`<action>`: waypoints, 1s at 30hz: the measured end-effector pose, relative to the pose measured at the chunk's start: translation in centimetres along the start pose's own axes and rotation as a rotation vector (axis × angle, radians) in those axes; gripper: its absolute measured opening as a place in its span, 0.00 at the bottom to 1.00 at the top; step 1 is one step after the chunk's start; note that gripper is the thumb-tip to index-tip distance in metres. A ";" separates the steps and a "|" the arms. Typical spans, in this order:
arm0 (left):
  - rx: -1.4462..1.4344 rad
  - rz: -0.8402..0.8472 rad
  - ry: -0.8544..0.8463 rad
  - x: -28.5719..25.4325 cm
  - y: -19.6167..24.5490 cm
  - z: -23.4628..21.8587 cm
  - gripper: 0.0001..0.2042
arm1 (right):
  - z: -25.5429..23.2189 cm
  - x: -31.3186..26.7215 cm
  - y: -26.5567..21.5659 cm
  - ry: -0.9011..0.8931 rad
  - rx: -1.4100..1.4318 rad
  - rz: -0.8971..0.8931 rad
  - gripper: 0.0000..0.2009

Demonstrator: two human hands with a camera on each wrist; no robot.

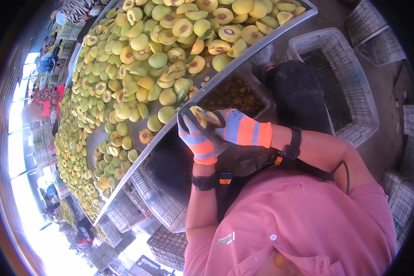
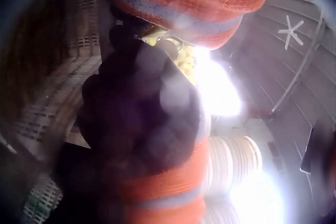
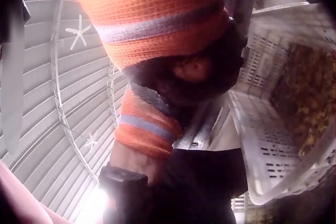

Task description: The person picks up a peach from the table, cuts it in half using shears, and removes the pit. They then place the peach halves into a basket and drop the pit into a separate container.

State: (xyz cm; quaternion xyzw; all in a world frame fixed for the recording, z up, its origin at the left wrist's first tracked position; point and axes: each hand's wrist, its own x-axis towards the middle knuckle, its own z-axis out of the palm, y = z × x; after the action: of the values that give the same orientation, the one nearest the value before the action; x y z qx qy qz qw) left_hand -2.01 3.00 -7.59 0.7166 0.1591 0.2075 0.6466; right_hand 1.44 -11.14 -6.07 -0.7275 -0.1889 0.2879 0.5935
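In the head view, the left hand (image 1: 194, 135) grips a yellow fruit half (image 1: 198, 115) in curled fingers just off the bench (image 1: 280, 33). Facing it, the right hand (image 1: 238, 128) pinches a second fruit piece (image 1: 212, 118); the two pieces lie close together between the gloves. Green and yellow fruit (image 1: 157, 60), many cut open, covers much of the bench beyond, and a pale crate (image 1: 356, 87) stands beside the person's knee. Only here does the fruit on the bench show clearly.

The left wrist view brings the gloves in close, with a dark palm side filling the middle; just a sliver of yellow shows between them. Past the cuffs it adds a ribbed roof (image 2: 262, 77) and a white fan (image 2: 291, 32).

The right wrist view has the held fruit hidden behind dark glove fingers. It looks instead into a slotted white crate (image 3: 262, 150) of brownish-yellow pieces (image 3: 310, 92).
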 end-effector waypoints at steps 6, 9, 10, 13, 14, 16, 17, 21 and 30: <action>0.130 0.102 0.032 -0.6 2.4 1.1 0.10 | 0.7 0.0 0.4 -0.042 -0.012 0.052 0.14; 0.282 0.221 -0.001 -0.8 2.7 0.4 0.11 | 0.4 -0.4 0.2 -0.061 0.082 0.033 0.13; 0.320 0.265 -0.017 -0.7 2.8 0.2 0.11 | 0.0 -0.5 -0.1 -0.153 0.050 0.052 0.12; 0.484 0.613 -0.084 -0.1 3.6 -0.3 0.12 | -1.1 -0.6 -0.5 -0.332 -0.014 0.108 0.11; 0.523 0.665 -0.113 0.0 4.0 -0.4 0.11 | -1.0 -0.6 -0.2 -0.330 -0.013 0.125 0.11; 0.431 0.453 -0.142 -0.3 4.3 -0.6 0.11 | -1.3 -0.9 -0.6 -0.303 -0.028 0.094 0.11; 0.385 0.346 -0.154 -0.5 4.4 -0.7 0.11 | -1.5 -1.1 -0.9 -0.279 -0.043 0.047 0.11; 0.103 0.061 -0.065 -0.7 2.4 -0.3 0.12 | -2.2 -1.5 -2.8 -0.305 -0.141 0.167 0.12; -0.098 -0.353 -0.036 -0.7 -1.1 -0.8 0.11 | -2.0 -1.3 -1.4 -0.266 -0.263 0.202 0.19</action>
State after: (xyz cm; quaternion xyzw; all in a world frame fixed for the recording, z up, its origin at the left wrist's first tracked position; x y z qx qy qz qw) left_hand -2.94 3.47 -8.64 0.6488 0.2607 0.0855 0.7098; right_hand 1.77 -13.13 -4.20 -0.7697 -0.2275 0.4121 0.4312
